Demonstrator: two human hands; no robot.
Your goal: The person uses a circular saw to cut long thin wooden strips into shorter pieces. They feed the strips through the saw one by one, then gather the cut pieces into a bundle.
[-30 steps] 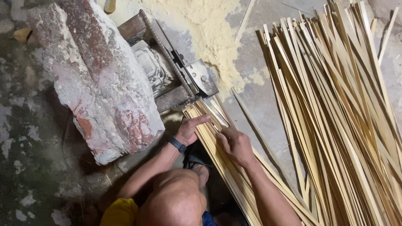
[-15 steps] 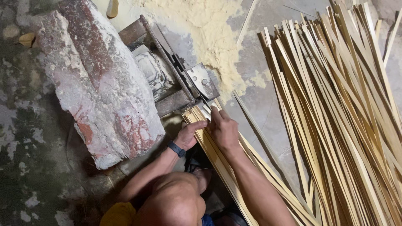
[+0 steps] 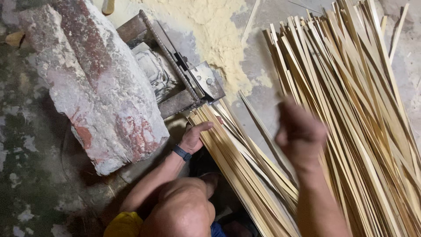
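- The person's knee (image 3: 182, 215) sits nearest the camera at 6 o'clock, with a yellow cloth (image 3: 123, 224) beside it.
- The left hand (image 3: 196, 136), a dark band at its wrist, lies on the upper end of the small bundle of bamboo strips (image 3: 245, 175); thumb and fingers curl loosely over the top strips, pressing them rather than clenching.
- That bundle's long axis runs from 5 o'clock up to 11 o'clock, its upper ends touching the metal blade fixture (image 3: 206, 83), which lies just past the left hand at 12 to 1 o'clock.
- The right hand (image 3: 300, 131) is raised above the strips and blurred; it looks clenched like a fist, but whether it grips a strip I cannot tell.
- The big pile of strips (image 3: 351, 109) lies at 3 o'clock from the right hand, fanned from 5 toward 12 o'clock on the floor (image 3: 263, 94).
- The rough stone block (image 3: 96, 83) weighs down the fixture at 9 o'clock; pale sawdust (image 3: 215, 26) spreads beyond at 12 o'clock.
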